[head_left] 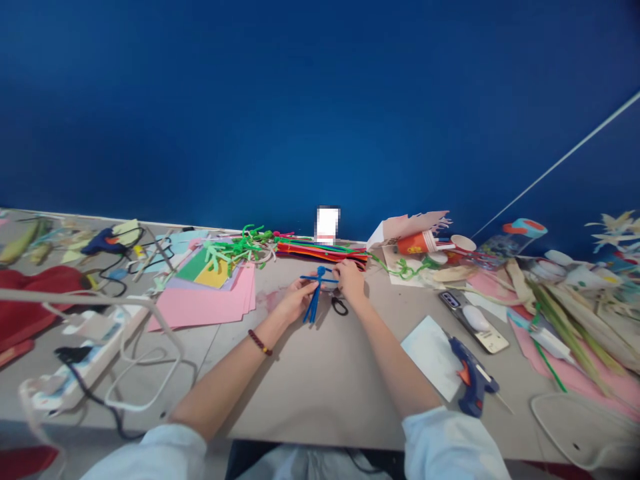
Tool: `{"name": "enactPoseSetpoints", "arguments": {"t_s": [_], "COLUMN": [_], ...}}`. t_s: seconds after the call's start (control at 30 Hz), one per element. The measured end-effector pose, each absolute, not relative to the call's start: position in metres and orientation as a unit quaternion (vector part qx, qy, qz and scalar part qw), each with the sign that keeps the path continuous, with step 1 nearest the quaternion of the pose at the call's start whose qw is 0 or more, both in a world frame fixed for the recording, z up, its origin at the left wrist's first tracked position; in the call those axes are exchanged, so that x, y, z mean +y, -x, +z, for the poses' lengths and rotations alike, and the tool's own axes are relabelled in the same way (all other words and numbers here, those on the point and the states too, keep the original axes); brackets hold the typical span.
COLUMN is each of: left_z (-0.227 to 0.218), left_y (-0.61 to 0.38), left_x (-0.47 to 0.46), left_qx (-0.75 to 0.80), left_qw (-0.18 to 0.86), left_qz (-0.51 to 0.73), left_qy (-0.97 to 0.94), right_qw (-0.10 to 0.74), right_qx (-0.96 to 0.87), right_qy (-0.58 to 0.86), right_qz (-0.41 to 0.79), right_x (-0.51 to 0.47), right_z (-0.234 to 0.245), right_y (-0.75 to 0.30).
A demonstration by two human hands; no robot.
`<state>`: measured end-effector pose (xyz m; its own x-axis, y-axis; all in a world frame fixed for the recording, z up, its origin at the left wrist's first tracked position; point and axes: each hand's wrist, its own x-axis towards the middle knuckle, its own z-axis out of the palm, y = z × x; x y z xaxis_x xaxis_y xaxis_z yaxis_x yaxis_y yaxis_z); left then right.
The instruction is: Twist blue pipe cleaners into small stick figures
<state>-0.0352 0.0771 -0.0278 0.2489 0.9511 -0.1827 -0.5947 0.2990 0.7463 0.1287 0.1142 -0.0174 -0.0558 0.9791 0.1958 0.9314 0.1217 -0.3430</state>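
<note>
A small figure twisted from blue pipe cleaner (314,295) stands nearly upright above the tabletop, with a round head and a crossbar of arms. My left hand (295,300) pinches it from the left at the crossbar, and my right hand (351,280) grips the crossbar's right end. Black-handled scissors (339,305) lie just below my right hand, their blades hidden under it. A beaded bracelet (260,343) circles my left wrist. Left of my hands lies a stack of pink paper (215,303), and a bundle of multicoloured pipe cleaners (320,252) lies beyond them.
Green pipe-cleaner shapes (240,248) lie on coloured paper. A blue glue gun (471,377) and a phone (473,321) sit to the right, near dried leaves (565,320). A power strip (95,360) with cables lies at the left. A blue wall (320,107) rises behind the table.
</note>
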Motion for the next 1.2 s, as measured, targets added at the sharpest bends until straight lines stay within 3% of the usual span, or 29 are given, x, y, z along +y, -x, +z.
{"name": "enactPoseSetpoints", "arguments": {"t_s": [0.4, 1.2], "left_z": [-0.030, -0.025], "left_y": [0.039, 0.038], "left_x": [0.083, 0.081], "left_qx": [0.305, 0.327], "left_qw": [0.749, 0.742], "left_qz": [0.530, 0.525], "left_qy": [-0.254, -0.260], "right_qw": [0.370, 0.423], "right_qx": [-0.661, -0.653], "right_qy": [0.586, 0.519], "right_qz": [0.287, 0.354], "right_x": [0.119, 0.095], "right_z": [0.001, 0.040], "right_y": [-0.147, -0.156]}}
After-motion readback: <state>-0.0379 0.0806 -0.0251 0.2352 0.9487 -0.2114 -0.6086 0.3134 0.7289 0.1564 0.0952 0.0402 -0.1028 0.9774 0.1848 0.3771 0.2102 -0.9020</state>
